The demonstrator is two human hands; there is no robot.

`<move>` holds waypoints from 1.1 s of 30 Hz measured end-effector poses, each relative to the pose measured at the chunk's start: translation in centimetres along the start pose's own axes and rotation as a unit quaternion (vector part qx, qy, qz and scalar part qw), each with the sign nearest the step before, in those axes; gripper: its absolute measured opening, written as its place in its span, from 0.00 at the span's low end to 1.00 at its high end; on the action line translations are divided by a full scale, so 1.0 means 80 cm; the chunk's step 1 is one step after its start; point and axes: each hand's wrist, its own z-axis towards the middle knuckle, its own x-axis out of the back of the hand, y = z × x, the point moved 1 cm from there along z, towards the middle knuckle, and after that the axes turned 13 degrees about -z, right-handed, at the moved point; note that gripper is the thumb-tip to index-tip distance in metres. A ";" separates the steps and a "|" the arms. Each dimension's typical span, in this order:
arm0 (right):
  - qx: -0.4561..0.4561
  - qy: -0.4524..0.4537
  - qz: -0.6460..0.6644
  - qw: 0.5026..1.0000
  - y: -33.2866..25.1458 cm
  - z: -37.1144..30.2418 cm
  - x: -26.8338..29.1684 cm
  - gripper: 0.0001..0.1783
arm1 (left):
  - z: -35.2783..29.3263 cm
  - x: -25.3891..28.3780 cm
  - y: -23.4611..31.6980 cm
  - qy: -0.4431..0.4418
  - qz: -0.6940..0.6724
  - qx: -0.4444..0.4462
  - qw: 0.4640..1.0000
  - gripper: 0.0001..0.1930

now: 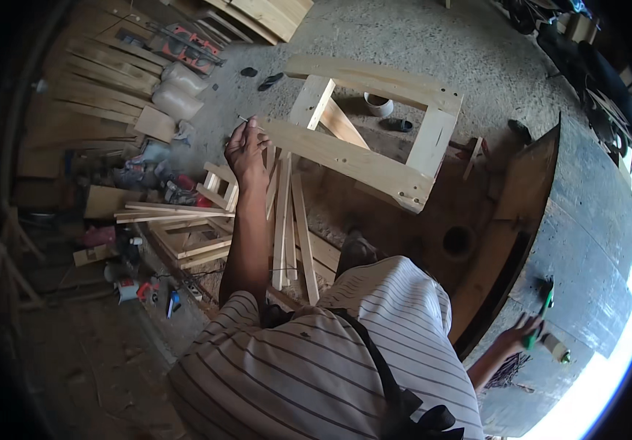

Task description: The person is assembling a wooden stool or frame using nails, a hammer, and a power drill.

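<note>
My left hand (248, 155) is raised beside the near left corner of a pale wooden frame (342, 155), its fingers pinched on a small thin stick (242, 118) whose kind I cannot make out. The frame is made of joined planks with dark holes or screw heads at the corners. On the far right, my right hand (519, 336) has its fingers around a green-handled tool (548, 299) over the grey tabletop (587, 242); its working end is hard to make out. A small pale bottle or tube (555, 347) lies next to that hand.
Loose wooden strips (284, 220) lean and lie below my left arm. Planks (107, 77) and filled plastic bags (182, 81) line the left side. A white round container (379, 105) shows through the frame. Motorbikes (594, 88) stand at the far right.
</note>
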 end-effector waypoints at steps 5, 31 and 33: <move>-0.038 -0.115 -0.147 0.982 -0.019 -0.097 -0.036 0.37 | -0.011 -0.026 -0.013 0.024 0.028 -0.037 0.999 0.14; -0.109 -0.223 -0.120 0.961 -0.146 0.007 -0.296 0.10 | 0.052 -0.096 -0.114 -0.105 0.135 -0.135 0.976 0.07; -0.108 -0.318 -0.184 0.924 -0.176 0.020 -0.361 0.12 | 0.053 -0.095 -0.118 -0.088 0.190 -0.103 0.972 0.09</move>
